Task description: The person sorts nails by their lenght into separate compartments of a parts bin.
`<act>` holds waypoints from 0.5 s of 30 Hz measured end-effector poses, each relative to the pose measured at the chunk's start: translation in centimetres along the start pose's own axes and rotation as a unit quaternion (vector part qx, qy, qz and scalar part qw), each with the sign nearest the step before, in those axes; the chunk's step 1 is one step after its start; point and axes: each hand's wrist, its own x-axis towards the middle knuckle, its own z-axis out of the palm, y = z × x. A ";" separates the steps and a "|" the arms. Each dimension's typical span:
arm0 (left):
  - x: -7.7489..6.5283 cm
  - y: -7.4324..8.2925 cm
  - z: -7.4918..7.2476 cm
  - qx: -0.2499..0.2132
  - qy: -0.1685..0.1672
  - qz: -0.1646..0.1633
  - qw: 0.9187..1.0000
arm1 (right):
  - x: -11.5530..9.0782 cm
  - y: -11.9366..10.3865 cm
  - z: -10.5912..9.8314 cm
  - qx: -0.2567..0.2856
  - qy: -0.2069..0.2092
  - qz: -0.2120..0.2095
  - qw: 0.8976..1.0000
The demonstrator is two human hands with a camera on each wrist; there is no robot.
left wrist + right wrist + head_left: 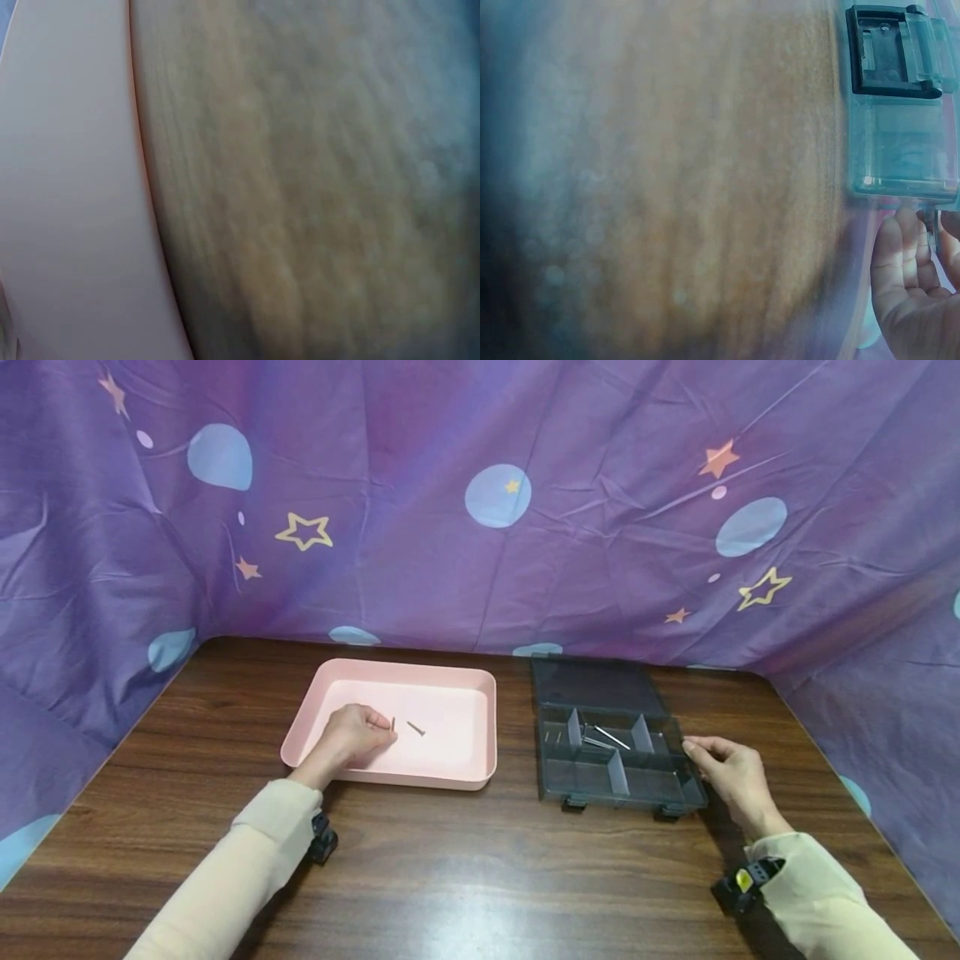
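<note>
Inside a pink tray (450, 781), my left hand (352, 732) pinches a small screw (393, 724) between thumb and fingertips. Another screw (416, 728) lies on the tray floor just right of those fingers. To the right stands a translucent dark compartment box (652, 781), its lid (596, 681) folded back. My right hand (731, 772) grips the right edge of this box. In the right wrist view, the fingers (904, 259) and thumb meet at a narrow piece by the box's end. The left wrist view shows only the tray's outer wall (75, 180) and blurred wood.
Long silver screws (611, 737) lie in the box's back middle compartment, and small ones (552, 737) in the back left. Black latches (575, 804) project from its front. A purple patterned cloth (420, 510) hangs behind the wooden table (450, 868).
</note>
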 end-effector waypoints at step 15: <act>-0.2 0.1 0.0 0.030 0.023 -0.008 0.999 | -0.1 -0.2 0.0 -0.010 -0.006 0.004 1.000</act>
